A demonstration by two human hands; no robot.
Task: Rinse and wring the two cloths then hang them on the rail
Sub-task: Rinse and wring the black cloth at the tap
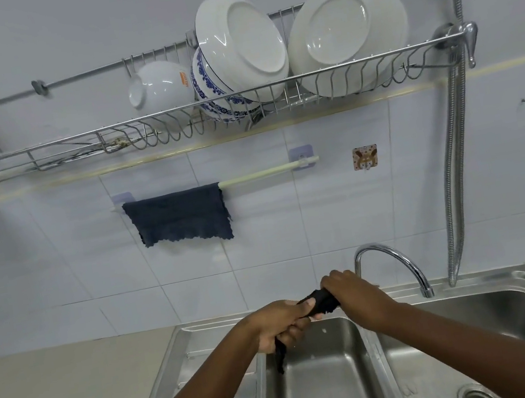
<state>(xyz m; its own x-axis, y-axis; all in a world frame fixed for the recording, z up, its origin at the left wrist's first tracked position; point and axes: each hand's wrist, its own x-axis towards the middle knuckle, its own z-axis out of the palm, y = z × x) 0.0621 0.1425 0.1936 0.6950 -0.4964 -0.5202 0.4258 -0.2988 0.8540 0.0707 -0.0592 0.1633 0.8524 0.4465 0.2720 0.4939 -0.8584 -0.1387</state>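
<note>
Both hands, left hand [280,322] and right hand [353,291], grip twisted dark cloth [320,303] over sink [316,363].

Soft, even, cool light with faint shadows; mild glare on the sink [501,304] steel and faucet [400,262]. Wide-angle distortion bows the dish rack [171,117] above the sink; corners slightly soft.

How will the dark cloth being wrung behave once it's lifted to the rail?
The cloth is twisted between both hands, its tail dangling limp, so it is probably floppy. Being wet, it is likely heavyish and may drip. It should drape over the rail like the one already hung.
</note>
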